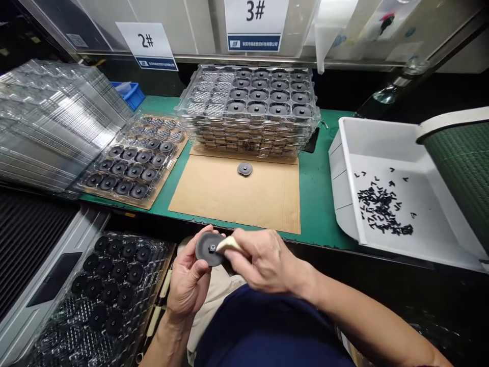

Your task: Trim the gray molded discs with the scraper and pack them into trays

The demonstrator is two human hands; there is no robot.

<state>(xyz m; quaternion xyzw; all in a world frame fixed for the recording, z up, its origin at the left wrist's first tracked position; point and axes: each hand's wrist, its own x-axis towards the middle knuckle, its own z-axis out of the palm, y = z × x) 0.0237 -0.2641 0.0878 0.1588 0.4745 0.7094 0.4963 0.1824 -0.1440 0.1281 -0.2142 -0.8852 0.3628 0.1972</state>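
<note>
My left hand (190, 278) grips a dark grey round plastic part (204, 248) by its edge, with the raised centre hub facing up. My right hand (263, 257) pinches a folded cream-coloured cloth (230, 244), its tip at the part's face beside the hub. The fingertips behind the part are hidden. Beyond my hands, a single similar grey part (245, 168) lies on a cardboard sheet (233, 196) on the green bench top.
Stacked clear trays (248, 135) of grey parts stand at the back. Another filled tray (132, 163) lies left of the cardboard. At lower left is a tray of black parts (110, 278). A white bin (431, 204) on the right holds small black pieces (382, 209).
</note>
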